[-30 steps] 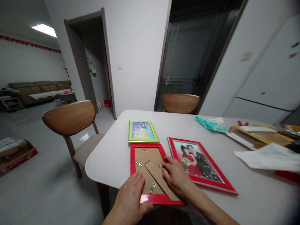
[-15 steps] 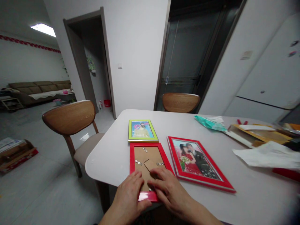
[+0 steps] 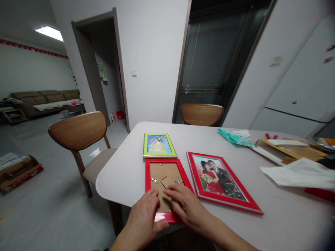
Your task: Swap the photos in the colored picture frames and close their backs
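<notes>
Had a pale dining table (image 3: 123,174) spread around and beyond both hands. Saw a wooden-backed chair (image 3: 78,131) well off to the left of the left hand. Noted a large red photo frame (image 3: 224,182) with a couple's picture up, just beyond and right of the right hand. Found the face-down red photo frame (image 3: 163,171) directly under both hands, at the near table edge, with brown backing and easel flap (image 3: 170,182) uppermost. Saw a lime-green photo frame (image 3: 159,145) farther ahead of the hands. Held the hands apart but near each other. Set the left hand (image 3: 144,213) around the near-left corner, with fingers forward and thumb pointing inward along the near rail. Bent the right hand (image 3: 187,205) at the knuckles over the flap, with fingers aimed left. Could not tell whether clamped or merely resting. Made out a small metal clip (image 3: 154,180) just ahead of the left fingers.
</notes>
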Demonstrator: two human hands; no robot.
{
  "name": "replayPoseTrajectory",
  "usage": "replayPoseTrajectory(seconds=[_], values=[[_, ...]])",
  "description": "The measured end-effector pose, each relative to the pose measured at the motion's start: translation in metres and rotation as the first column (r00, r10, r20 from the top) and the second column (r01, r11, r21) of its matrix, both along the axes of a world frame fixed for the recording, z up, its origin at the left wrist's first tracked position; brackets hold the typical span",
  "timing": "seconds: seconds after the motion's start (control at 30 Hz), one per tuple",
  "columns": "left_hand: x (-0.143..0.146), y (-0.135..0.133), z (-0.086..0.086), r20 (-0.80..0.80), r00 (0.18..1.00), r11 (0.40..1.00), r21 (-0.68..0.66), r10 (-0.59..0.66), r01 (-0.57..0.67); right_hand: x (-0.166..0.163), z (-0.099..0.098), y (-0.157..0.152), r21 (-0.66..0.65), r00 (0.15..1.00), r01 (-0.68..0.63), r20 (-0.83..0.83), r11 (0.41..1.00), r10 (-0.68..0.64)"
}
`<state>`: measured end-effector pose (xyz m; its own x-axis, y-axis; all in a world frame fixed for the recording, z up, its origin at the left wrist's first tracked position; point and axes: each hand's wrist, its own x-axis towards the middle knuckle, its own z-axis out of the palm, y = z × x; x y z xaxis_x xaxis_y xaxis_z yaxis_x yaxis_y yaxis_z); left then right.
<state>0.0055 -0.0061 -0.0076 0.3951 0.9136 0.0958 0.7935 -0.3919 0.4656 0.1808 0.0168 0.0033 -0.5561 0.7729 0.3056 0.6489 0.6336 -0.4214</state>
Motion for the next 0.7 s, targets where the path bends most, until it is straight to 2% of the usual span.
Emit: replayPoseTrajectory(seconds=[0.1, 0.27, 0.53, 0.7], values=[[0.000, 0.000, 0.000, 0.012, 1.000, 1.000, 0.007, 0.008, -0.008, -0.014, -0.002, 0.019, -0.024, 0.998, 0.061, 0.020, 0.998, -0.061], [-0.003, -0.001, -0.001, 0.010, 1.000, 1.000, -0.013, -0.003, 0.003, -0.036, -0.006, 0.043, 0.026, 0.975, 0.143, 0.167, 0.989, -0.145], [-0.006, 0.001, -0.003, 0.036, 0.999, 1.000, -0.003, -0.023, 0.023, -0.037, -0.009, 0.046, 0.069, 0.968, 0.039, 0.245, 0.997, -0.055], [-0.004, 0.000, -0.002, 0.046, 0.999, 0.999, 0.015, -0.029, 0.029, -0.038, -0.009, 0.044, 0.075, 0.972, 0.055, 0.222, 0.996, -0.070]])
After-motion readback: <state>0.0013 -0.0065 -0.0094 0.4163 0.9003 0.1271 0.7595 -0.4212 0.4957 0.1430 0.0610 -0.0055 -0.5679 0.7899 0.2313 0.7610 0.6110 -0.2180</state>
